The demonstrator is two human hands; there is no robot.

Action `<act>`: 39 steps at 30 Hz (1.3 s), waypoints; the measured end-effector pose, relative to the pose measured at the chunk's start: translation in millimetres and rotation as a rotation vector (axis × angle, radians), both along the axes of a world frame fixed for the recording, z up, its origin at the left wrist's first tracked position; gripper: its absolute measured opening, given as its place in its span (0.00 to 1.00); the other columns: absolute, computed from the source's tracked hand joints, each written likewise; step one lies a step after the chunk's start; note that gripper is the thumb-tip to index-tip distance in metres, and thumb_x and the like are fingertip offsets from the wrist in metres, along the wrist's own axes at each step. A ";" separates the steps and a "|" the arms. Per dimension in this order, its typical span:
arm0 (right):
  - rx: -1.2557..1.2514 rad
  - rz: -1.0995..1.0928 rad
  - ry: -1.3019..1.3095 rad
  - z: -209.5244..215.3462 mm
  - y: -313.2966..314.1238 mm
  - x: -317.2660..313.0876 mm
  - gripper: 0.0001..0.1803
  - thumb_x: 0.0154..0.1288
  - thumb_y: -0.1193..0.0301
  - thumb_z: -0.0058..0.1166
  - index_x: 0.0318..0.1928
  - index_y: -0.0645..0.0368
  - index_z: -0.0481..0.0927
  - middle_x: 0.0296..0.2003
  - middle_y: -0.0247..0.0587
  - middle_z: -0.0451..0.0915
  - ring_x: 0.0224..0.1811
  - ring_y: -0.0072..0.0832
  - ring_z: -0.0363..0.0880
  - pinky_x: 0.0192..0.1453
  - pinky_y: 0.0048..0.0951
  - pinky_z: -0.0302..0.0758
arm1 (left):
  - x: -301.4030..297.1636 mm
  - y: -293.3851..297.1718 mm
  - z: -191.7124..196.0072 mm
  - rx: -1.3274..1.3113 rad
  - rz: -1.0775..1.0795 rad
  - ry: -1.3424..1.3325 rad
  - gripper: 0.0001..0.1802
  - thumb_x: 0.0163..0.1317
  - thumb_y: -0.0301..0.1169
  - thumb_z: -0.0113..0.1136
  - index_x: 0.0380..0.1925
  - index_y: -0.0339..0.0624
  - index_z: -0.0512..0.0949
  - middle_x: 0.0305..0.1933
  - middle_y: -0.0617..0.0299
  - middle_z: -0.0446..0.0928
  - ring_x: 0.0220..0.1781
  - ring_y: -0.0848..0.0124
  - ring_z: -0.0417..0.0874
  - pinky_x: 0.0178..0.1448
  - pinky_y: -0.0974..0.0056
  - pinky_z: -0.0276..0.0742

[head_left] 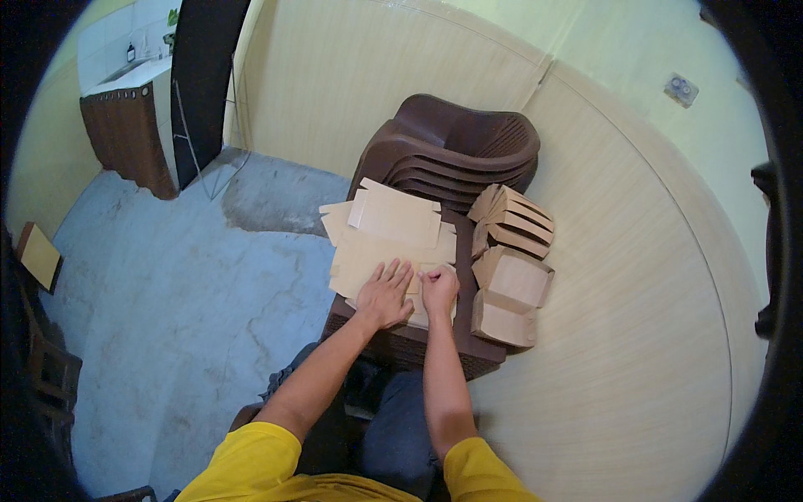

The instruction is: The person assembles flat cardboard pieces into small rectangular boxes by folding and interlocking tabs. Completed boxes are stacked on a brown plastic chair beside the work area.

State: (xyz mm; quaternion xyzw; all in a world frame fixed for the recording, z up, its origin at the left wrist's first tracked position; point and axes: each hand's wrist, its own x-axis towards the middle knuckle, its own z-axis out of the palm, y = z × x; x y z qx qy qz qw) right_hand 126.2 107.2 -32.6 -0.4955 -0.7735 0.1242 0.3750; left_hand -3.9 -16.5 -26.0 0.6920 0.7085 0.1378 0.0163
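Left hand [385, 294]: laid flat, fingers spread and straight, pressed palm-down on the near part of the stack of flat kraft-paper sheets [368, 251]; nothing is gripped.
Right hand [438, 289]: curled into a loose fist just right of the left hand, knuckles up, resting on the near right corner of the same stack; whether a sheet edge is pinched under the fingers cannot be told.
Paper stack: spread across the left and middle of the dark brown plastic table [481, 358], its left edge overhanging the table rim; the top sheet shows folded flaps.
Folded paper boxes [510, 284]: gathered at the right edge of the table, just beside the right hand, several open and tilted, some leaning on each other.
Stacked brown plastic chairs [468, 146]: set at the far side of the table, touching it.
Open room: grey concrete floor [184, 293] lies free to the left; a pale wood-grain wall panel [636, 335] closes the right and far sides.
Hidden: the table's near edge is covered by the forearms and knees.
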 end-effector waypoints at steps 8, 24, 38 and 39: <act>-0.046 -0.058 0.045 -8.1 44.2 -26.7 0.16 0.56 0.67 0.81 0.30 0.64 0.85 0.27 0.49 0.86 0.29 0.46 0.86 0.42 0.45 0.83 | -2.3 -0.2 5.0 -0.020 -0.017 -0.011 0.47 0.73 0.54 0.49 0.85 0.39 0.55 0.90 0.56 0.52 0.92 0.56 0.48 0.92 0.45 0.42; -0.067 0.337 0.156 11.9 -30.1 16.7 0.29 0.55 0.65 0.77 0.58 0.58 0.84 0.54 0.45 0.85 0.62 0.43 0.81 0.71 0.43 0.76 | -41.8 -61.9 18.4 0.760 0.242 -0.563 0.30 0.61 0.28 0.62 0.67 0.41 0.76 0.71 0.45 0.74 0.76 0.47 0.72 0.83 0.45 0.61; -0.261 0.282 0.307 -8.2 -16.1 24.6 0.23 0.63 0.71 0.72 0.58 0.63 0.87 0.52 0.50 0.88 0.56 0.39 0.89 0.66 0.37 0.81 | -34.0 -87.7 -2.5 0.967 0.487 -0.826 0.25 0.60 0.19 0.68 0.58 0.34 0.77 0.48 0.55 0.80 0.45 0.65 0.84 0.51 0.61 0.83; -0.223 0.304 0.301 -7.3 -17.0 24.5 0.23 0.63 0.71 0.72 0.58 0.63 0.87 0.52 0.50 0.88 0.56 0.39 0.89 0.66 0.37 0.81 | -28.4 -82.3 0.5 0.994 0.558 -0.885 0.25 0.60 0.18 0.69 0.58 0.35 0.77 0.47 0.55 0.81 0.45 0.66 0.85 0.51 0.61 0.84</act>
